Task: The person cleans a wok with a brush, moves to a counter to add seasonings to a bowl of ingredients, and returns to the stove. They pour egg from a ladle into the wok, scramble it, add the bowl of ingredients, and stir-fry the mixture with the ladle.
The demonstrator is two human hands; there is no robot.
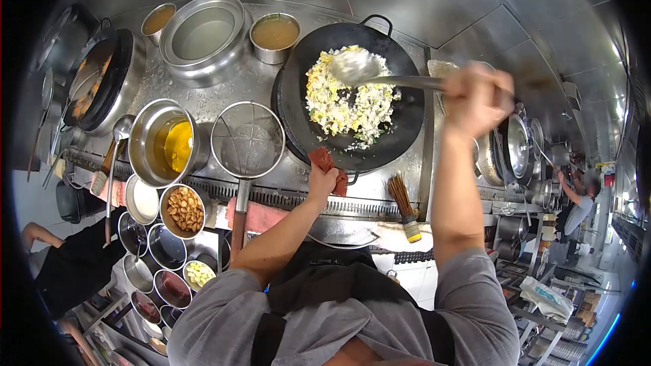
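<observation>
The right hand (478, 98), wrapped round the ladle (410, 82), is beyond the right rim of the wok (409, 122), shaft pointing left.

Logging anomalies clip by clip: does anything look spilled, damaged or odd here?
No clear damage. Droplets dot the steel counter around the large pot, perhaps splashes. Stray bits cling to the wok below the main rice-like food, likely just from stirring.
</observation>
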